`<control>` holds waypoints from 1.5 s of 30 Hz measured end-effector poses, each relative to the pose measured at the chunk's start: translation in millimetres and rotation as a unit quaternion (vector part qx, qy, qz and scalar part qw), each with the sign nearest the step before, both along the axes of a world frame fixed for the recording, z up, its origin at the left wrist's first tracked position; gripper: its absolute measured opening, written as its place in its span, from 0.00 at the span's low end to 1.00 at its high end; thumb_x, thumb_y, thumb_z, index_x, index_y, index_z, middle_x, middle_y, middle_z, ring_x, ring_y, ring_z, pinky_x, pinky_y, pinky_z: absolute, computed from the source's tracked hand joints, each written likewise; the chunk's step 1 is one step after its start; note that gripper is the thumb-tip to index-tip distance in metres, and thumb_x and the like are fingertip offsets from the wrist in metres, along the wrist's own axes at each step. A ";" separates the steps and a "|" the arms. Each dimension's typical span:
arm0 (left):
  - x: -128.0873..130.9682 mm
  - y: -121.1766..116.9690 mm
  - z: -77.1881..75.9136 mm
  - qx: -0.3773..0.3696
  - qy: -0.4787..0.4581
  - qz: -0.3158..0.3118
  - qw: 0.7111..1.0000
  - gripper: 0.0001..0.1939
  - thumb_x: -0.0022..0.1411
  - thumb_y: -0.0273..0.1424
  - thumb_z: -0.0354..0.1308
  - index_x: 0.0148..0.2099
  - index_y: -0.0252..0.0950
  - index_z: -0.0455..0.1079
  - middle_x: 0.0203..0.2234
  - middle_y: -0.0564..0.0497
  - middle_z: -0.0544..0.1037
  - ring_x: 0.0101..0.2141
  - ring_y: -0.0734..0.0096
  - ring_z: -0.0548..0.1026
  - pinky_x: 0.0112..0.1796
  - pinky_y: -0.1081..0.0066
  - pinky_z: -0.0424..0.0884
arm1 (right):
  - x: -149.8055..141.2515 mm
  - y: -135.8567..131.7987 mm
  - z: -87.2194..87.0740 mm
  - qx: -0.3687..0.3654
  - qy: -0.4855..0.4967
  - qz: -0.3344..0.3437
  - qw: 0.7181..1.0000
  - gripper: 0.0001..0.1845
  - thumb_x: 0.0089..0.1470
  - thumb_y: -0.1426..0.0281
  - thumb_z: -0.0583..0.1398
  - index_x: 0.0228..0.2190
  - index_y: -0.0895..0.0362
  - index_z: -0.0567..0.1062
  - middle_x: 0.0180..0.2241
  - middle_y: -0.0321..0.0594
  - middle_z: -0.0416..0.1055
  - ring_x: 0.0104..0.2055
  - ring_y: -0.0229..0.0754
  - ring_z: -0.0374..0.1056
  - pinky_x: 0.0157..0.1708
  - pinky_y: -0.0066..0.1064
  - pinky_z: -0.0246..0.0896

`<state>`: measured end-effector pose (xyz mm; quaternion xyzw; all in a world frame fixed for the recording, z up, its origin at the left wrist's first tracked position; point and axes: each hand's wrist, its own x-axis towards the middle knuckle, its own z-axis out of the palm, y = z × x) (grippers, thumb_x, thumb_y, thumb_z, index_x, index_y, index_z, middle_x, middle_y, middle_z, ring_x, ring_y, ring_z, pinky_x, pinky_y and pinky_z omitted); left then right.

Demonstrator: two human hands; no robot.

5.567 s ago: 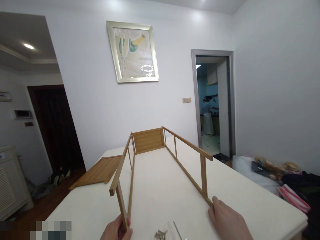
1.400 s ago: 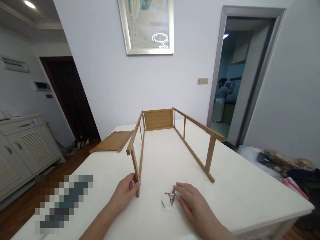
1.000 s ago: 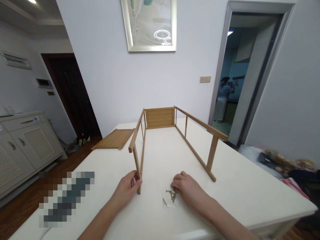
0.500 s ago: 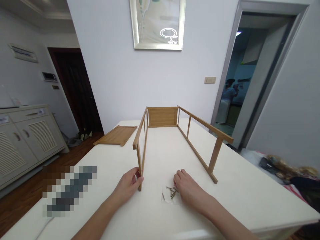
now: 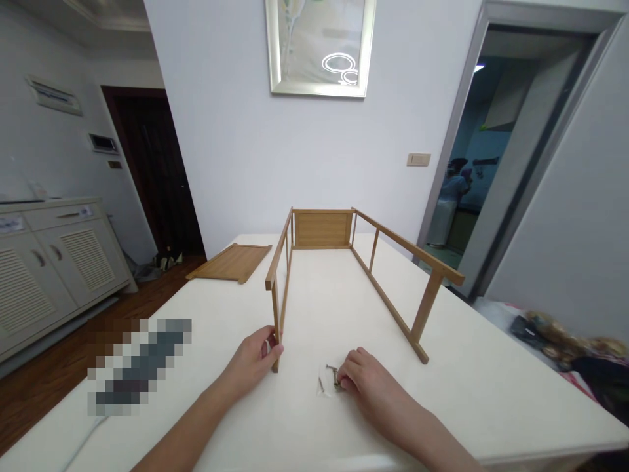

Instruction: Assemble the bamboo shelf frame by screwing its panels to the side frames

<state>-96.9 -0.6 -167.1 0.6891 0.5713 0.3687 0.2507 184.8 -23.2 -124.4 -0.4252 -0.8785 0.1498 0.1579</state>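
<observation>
Several screws [image 5: 335, 376] — one clear bag [image 5: 325, 391]

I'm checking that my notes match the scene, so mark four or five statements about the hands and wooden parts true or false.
1. The left hand holds the near end of the left side frame. True.
2. An upright panel spans the far ends of the left side frame and the right side frame. True.
3. The right hand grasps the right side frame. False: the right hand is at the screws.
4. The loose panel stands on edge. False: the loose panel lies flat on the table.
5. The screws lie between the two hands. True.
</observation>
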 end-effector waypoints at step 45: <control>1.6 -1.5 4.6 -0.007 -0.002 0.007 1.000 0.13 0.59 0.37 0.53 0.44 0.38 0.69 0.27 0.54 0.74 0.25 0.71 0.68 0.28 0.71 0.63 | -16.8 16.4 2.6 0.002 0.071 -0.084 0.994 0.13 0.57 0.77 0.53 0.31 0.56 0.77 0.32 0.41 0.74 0.39 0.44 0.68 0.39 0.32 0.61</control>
